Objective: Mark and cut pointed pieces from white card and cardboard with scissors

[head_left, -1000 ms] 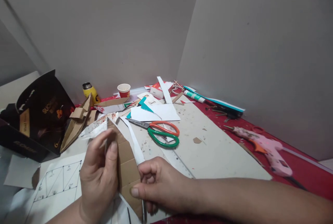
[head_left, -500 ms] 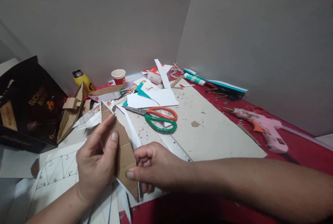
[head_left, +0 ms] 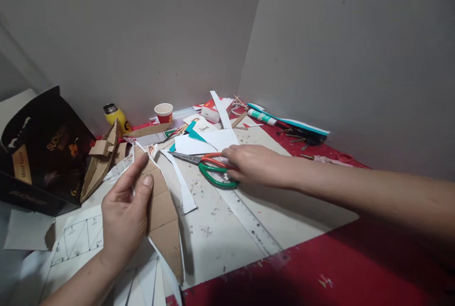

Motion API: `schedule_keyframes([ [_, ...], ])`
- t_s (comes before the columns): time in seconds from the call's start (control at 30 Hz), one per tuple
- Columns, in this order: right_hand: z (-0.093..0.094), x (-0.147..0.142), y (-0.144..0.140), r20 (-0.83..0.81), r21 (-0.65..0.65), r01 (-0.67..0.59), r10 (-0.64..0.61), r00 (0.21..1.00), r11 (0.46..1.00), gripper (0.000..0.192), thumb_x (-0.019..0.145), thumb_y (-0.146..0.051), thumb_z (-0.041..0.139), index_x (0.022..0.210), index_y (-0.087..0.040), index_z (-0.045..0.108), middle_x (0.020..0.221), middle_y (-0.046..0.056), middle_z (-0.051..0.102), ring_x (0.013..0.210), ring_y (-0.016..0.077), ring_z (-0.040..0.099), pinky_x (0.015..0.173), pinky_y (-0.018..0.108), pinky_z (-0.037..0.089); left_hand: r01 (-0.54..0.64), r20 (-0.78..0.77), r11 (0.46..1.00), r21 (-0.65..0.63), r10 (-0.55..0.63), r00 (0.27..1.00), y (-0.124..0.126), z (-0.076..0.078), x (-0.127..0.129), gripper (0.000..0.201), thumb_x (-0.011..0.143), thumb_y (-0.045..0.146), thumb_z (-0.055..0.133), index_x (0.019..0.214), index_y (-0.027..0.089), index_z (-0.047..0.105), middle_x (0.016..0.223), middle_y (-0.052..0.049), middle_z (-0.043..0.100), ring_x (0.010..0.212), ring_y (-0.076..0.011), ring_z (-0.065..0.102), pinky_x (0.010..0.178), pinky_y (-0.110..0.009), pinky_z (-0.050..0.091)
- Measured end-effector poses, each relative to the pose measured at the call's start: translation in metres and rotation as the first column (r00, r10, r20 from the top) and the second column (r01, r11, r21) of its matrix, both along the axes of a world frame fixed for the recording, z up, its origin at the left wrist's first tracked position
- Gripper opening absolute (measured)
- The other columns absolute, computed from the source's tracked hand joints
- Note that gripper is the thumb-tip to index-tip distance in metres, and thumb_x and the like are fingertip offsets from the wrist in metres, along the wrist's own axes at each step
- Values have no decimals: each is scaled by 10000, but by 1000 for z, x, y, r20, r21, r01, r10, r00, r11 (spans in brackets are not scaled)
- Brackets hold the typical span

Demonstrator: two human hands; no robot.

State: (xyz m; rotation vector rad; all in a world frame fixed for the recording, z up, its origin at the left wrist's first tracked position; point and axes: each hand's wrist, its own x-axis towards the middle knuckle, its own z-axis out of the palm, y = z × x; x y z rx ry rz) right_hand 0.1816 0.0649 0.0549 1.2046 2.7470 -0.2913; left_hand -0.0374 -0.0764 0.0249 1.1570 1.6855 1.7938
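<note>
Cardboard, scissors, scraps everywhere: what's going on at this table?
A person is doing paper craft. The left hand holds a scored brown cardboard piece upright over a sheet with drawn triangles. The right hand rests on the orange and green scissors lying on the white board. A paper cup stands by the wall.

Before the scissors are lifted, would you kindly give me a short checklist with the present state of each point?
1. Right hand on the scissors: ok, it rests over the orange and green handles.
2. Fingers through the handle loops: cannot tell, the hand hides them.
3. Scissor blades shut: ok, they lie together, pointing left.
4. Left hand holds the cardboard piece: ok, pinched between thumb and fingers, lifted off the table.
5. White strip apart from the blades: not ok, its upper end lies right at the blade tip.
6. Ruler beside the scissors: ok, flat on the white board.
</note>
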Motion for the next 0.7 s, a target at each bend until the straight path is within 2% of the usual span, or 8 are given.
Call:
schedule_keyframes([
  [0.07,-10,6,7,61,19,-10,9,998,1000,232,834,-162,597,1041,-67,645,1037,228,671,908,332,647,703,372,447,11,9,1000,-9,-11,1000,-1,1,0,386,859,354,710,1243,323,679,1305,-17,687,1242,-259,600,1118,-428,413],
  [0.17,-18,4,9,99,15,-40,39,994,999,230,829,-206,605,1029,-102,651,1001,204,684,916,337,644,702,374,441,-4,-29,1000,14,5,1000,-3,1,1,377,858,348,710,1234,329,683,1304,-13,687,1233,-254,608,1092,-405,446],
  [0.27,-18,-5,12,93,-11,-70,71,993,997,287,804,-204,614,1082,-134,633,1013,178,694,911,323,647,683,358,431,-32,-123,998,55,39,992,-7,2,4,362,856,328,714,1218,332,692,1281,-1,700,1191,-233,640,1028,-342,508],
  [0.43,-19,-15,17,64,-42,-59,61,996,997,355,761,-222,610,1103,-131,632,959,170,718,793,303,660,591,329,386,-54,-250,991,124,83,965,-15,4,6,355,863,275,707,1207,363,690,1237,41,723,1136,-180,675,979,-252,530],
  [0.57,-18,-8,16,5,0,-45,45,999,999,276,731,-276,628,959,-126,669,862,177,714,741,315,648,580,335,365,-85,-283,981,175,132,950,-20,10,5,341,862,275,704,1196,342,700,1204,21,738,1104,-210,693,954,-295,560],
  [0.7,-12,5,12,-135,39,-66,71,988,997,266,793,-239,564,1021,-119,629,854,159,702,724,280,622,617,348,394,-101,-250,975,198,150,957,-23,17,4,342,859,285,706,1199,327,700,1225,4,728,1127,-234,681,966,-336,561],
])
